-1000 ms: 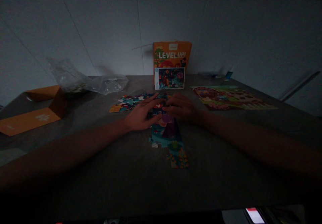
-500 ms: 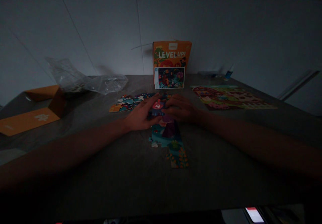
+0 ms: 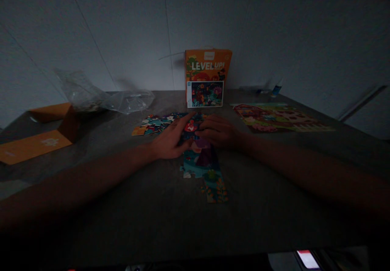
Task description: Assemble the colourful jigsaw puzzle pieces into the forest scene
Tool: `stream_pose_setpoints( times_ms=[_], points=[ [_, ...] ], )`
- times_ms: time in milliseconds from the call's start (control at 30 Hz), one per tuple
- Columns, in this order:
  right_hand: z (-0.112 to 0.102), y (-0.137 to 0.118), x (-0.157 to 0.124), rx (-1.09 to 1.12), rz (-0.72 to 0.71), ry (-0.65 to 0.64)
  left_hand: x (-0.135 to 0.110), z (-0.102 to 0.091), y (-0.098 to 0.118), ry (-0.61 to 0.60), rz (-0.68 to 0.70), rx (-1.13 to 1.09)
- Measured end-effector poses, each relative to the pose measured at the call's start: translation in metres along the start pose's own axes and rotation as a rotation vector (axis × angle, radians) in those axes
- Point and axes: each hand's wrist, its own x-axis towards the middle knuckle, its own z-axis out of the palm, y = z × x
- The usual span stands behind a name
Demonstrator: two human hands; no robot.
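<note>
Teal-and-purple flat jigsaw (image 3: 202, 162): partly joined, before us on the grey worktop (image 3: 128, 218)
Our left hand (image 3: 171, 141): fingers spread, resting ungripped at its left edge
Our right hand (image 3: 222, 132): fingers curled over it; we cannot tell their grip

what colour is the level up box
Mostly orange: the box shows best in the head view.

Puzzle (image 3: 202, 163) before box (image 3: 209, 66), bag (image 3: 131, 102) left, bottle (image 3: 276, 89) right
</note>
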Motion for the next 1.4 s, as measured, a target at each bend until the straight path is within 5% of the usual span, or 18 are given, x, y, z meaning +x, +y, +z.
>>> stream_pose_setpoints(
  times_ms=[633,967,1400],
  points=[
    [-0.0006,-0.0010,0.0033,0.024,-0.011,-0.013,0.0029,-0.0004,0.0029,-0.047,0.093,0.003],
    [0.0013,0.0014,0.0037,-0.121,0.051,-0.043,0.0010,0.0043,-0.0023,0.061,-0.132,-0.001],
    [0.0019,0.0029,0.0005,-0.026,0.027,-0.025,-0.0015,0.0027,-0.0031,-0.009,-0.031,-0.002]
  ],
)
